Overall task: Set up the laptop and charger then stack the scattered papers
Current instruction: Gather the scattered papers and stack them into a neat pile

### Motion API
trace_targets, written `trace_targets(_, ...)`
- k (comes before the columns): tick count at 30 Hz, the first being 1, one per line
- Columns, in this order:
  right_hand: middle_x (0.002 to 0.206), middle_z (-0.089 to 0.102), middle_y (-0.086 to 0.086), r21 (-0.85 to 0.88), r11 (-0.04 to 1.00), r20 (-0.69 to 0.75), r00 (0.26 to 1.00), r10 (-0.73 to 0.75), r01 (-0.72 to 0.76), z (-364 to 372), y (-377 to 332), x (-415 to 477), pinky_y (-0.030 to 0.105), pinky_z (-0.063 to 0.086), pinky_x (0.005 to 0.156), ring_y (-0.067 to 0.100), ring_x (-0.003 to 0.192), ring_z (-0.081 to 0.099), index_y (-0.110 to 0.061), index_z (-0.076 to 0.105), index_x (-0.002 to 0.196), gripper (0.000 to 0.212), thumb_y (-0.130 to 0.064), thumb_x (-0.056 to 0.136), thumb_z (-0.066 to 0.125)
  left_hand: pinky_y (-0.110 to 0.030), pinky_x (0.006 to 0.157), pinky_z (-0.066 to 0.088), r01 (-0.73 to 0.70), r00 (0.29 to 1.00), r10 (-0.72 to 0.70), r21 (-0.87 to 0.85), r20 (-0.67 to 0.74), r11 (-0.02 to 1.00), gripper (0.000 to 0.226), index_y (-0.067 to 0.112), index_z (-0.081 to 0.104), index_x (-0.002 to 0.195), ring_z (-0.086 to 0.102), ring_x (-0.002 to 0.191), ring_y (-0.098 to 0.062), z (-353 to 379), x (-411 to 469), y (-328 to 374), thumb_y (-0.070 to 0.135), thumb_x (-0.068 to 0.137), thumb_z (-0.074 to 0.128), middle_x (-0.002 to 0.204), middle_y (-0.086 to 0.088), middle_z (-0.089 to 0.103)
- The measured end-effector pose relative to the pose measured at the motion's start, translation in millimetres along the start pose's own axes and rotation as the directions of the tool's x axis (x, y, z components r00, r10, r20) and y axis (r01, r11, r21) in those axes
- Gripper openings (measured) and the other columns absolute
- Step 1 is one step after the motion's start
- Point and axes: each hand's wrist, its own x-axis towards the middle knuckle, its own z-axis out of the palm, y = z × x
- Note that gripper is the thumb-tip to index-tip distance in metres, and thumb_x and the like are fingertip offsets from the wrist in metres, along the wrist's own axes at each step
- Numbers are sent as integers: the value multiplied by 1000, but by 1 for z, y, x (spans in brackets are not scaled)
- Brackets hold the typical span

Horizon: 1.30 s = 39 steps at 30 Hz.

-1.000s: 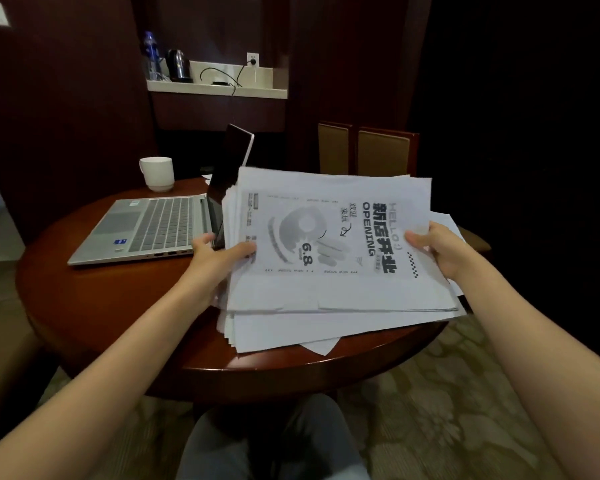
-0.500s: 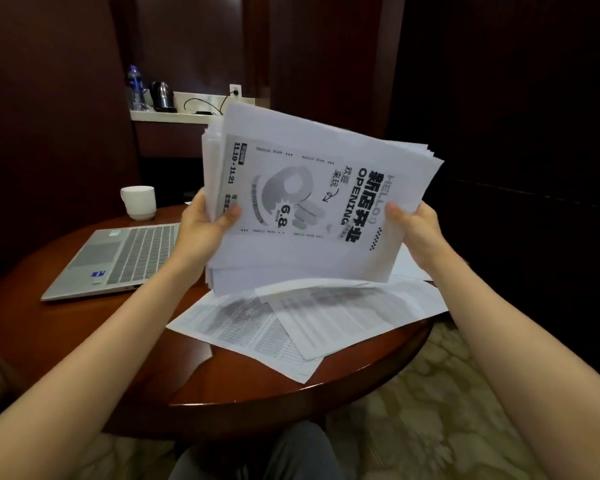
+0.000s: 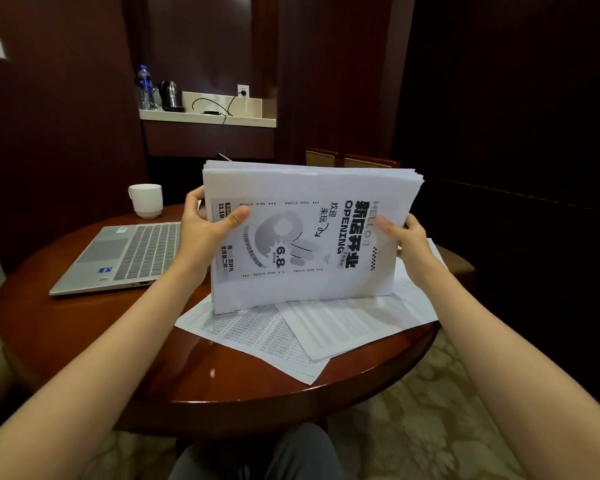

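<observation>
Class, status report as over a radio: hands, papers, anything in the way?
Left hand and right hand grip paper stack, upright on edge. Loose sheets underneath on table, not yet gathered. Laptop clear at left.

On the round red-brown wooden table point(image 3: 84, 341), the thick white paper stack point(image 3: 309, 237) stands on edge. Left of the stack lies the open silver laptop point(image 3: 125, 258), behind-left of it the white ceramic cup point(image 3: 146, 200); loose white printed sheets point(image 3: 274, 337) lie under and before it, spreading right

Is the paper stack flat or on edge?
The stack stands on edge: left hand and right hand grip its sides, bottom on loose sheets.
</observation>
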Motion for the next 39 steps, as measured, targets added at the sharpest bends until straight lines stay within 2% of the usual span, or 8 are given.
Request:
trace_targets(4, 121, 60, 7, -64, 998, -49, 999, -16, 12, 8, 1, 0, 39, 46, 93, 23, 106, 57, -8, 50, 125, 33, -11, 93, 55, -28, 69, 51, 68, 998, -68, 53, 8, 996, 31, 19, 55, 95, 60, 81, -8, 5, 1, -1, 9, 74, 75, 100, 3, 61)
trace_targets(13, 118, 61, 5, -64, 998, 77, 997, -8, 12, 12, -8, 4, 33, 49, 81, 24, 107, 58, -10, 49, 126, 42, -14, 87, 63, -25, 69, 51, 28, 998, -29, 20, 48, 999, 33, 27, 55, 95, 62, 87, -6, -19, 8, -2, 9, 73, 73, 95, 11, 64)
trace_targets(19, 110, 67, 6, -64, 997, 137, 989, 51, -43, 18, -1, 3, 52, 46, 98, 31, 105, 62, -13, 59, 116, 35, -11, 82, 68, -21, 64, 55, 36, 991, -39, 30, 127, 999, 26, 26, 62, 89, 67, 73, 4, -19, 1, -13, 5, 76, 70, 87, 15, 67)
trace_targets(26, 115, 67, 8, -112, 988, 171, 978, 124, -105, 17, 7, -5, 51, 48, 95, 29, 106, 63, -14, 61, 115, 49, -26, 70, 75, -29, 68, 53, 172, 979, -175, 35, 106, 984, 25, 26, 61, 85, 66, 72, -4, -21, -2, -24, 7, 74, 73, 88, 7, 65)
trace_targets(29, 105, 67, 5, -118, 988, 134, 985, 113, -97, 17, 1, -2, 46, 50, 90, 27, 99, 64, -13, 61, 107, 28, -15, 80, 70, -32, 73, 54, 184, 975, -184, 13, 125, 983, 22, 23, 62, 88, 64, 83, -12, -22, 1, -19, 7, 76, 71, 92, 5, 66)
trace_targets(32, 91, 67, 1, -82, 993, 106, 989, 99, -90, 18, -11, 1, 32, 53, 74, 17, 81, 65, -12, 62, 97, 14, -4, 86, 62, -26, 63, 56, 231, 969, -231, 15, 90, 973, 22, 21, 61, 94, 64, 79, -10, -19, 6, -10, 13, 76, 72, 90, 7, 65)
trace_targets(35, 83, 70, 0, -154, 966, 142, 963, 229, -207, 14, -16, 1, 31, 53, 67, 18, 75, 66, -7, 62, 104, 17, -6, 87, 62, -22, 50, 55, 338, 933, -343, 55, 113, 939, 19, 18, 61, 93, 67, 61, -7, -21, 5, -2, 14, 78, 72, 84, 4, 65)
trace_targets(39, 102, 70, 15, -381, 822, 133, 855, 501, -423, 7, -9, -5, 43, 53, 85, 33, 87, 67, -2, 58, 116, 36, -17, 85, 66, -25, 55, 47, 419, 866, -482, 330, 136, 846, 17, 20, 59, 86, 62, 69, -12, -33, -7, -7, 23, 77, 73, 78, 4, 63)
